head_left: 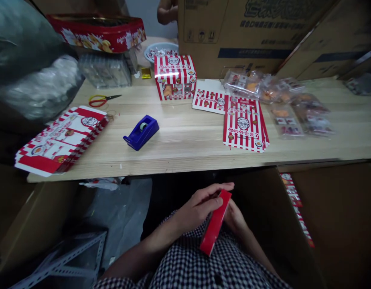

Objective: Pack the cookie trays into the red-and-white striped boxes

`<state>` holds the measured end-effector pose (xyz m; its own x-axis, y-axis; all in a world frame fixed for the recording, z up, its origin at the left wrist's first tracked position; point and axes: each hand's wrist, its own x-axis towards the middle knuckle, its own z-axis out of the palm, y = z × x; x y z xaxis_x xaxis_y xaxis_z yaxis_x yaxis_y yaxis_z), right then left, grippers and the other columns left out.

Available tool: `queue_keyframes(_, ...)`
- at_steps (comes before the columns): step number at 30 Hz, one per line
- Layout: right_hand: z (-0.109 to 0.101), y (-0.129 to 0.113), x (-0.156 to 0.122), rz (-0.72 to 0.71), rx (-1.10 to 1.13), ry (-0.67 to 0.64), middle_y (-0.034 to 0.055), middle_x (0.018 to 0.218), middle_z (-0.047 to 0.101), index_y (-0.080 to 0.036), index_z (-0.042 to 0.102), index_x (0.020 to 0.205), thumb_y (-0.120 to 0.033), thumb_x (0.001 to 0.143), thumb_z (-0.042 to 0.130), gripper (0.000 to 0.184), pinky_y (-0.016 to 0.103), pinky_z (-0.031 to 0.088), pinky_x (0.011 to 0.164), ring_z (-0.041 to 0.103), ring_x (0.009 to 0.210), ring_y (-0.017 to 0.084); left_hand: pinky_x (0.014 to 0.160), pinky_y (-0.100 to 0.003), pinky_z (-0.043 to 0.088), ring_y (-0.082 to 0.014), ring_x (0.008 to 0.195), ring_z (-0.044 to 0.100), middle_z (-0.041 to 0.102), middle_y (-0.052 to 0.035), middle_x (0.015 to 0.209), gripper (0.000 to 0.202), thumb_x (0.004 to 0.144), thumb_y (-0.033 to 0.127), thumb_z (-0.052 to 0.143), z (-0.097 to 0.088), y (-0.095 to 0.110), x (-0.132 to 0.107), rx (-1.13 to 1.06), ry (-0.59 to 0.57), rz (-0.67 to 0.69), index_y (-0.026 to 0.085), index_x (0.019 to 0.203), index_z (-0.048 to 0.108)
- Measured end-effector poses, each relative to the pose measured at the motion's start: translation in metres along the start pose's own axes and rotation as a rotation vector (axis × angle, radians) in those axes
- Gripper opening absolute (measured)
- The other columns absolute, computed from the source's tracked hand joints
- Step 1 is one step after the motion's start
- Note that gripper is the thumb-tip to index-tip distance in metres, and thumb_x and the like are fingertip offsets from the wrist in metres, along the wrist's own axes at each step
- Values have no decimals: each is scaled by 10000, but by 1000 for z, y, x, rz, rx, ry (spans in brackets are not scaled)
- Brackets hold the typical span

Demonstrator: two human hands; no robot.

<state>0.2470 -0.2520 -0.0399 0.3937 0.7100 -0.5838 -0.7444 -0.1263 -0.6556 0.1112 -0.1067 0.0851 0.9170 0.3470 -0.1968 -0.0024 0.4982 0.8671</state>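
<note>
In front of my checked shirt, below the table edge, a red carton is held slanted, its narrow red side facing up. My left hand is closed on its upper end, with the thumb on the red side and the fingers stretched over the far edge. My right hand holds the carton from the other side; its fingers are mostly hidden behind it. On the table stands a made-up red-striped box. Flat striped cartons lie to its right, and another stack of flat cartons is at the left.
A blue tape dispenser and yellow-handled scissors lie on the table. Bagged toy pieces are at the right. Behind are a bowl, a red tin and large cardboard boxes. An open carton stands lower right.
</note>
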Motion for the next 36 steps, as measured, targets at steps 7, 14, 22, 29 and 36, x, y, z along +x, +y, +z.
queue_keyframes(7, 31, -25, -37, -177, -160, 100, -56, 1510, 513, -367, 612, 1329, -535, 891, 606, 469, 429, 143, 1252, 228, 1523, 197, 1109, -371, 376, -221, 1221, 575, 646, -45, 1314, 347, 1015, 324, 418, 6, -17, 7, 191, 92, -10, 261, 1261, 655)
queue_keyframes(14, 73, -69, -62, -166, -205, -26, -7, 1535, 490, -335, 603, 1361, -367, 898, 660, 468, 460, 244, 1224, 398, 1439, 266, 1041, -305, 415, -190, 1155, 589, 652, -51, 1239, 322, 1023, 322, 406, 25, -25, 10, 219, 111, 17, 223, 1258, 602)
queue_keyframes(22, 67, -64, -55, -293, -324, 34, 45, 1385, 633, -284, 713, 1206, -308, 908, 647, 306, 457, 305, 1182, 521, 1327, 271, 1034, -306, 408, -188, 1131, 576, 636, -64, 1203, 330, 1037, 319, 361, 19, -29, 12, 279, 85, 7, 197, 1245, 586)
queue_keyframes(29, 66, -61, -49, -370, -370, 94, 44, 1188, 717, -273, 748, 1052, -303, 873, 690, 191, 371, 437, 1024, 615, 1124, 234, 1059, -318, 402, -199, 1155, 580, 641, -75, 1241, 344, 1032, 317, 376, 21, -35, 13, 282, 89, 43, 197, 1248, 615)
queue_keyframes(36, 69, -70, -47, -251, -314, 41, 35, 1248, 693, -276, 727, 1130, -309, 880, 662, 260, 367, 451, 1000, 617, 1096, 221, 1128, -356, 366, -229, 1257, 558, 658, -63, 1306, 369, 999, 324, 448, 10, -31, 16, 193, 107, -34, 204, 1291, 638)
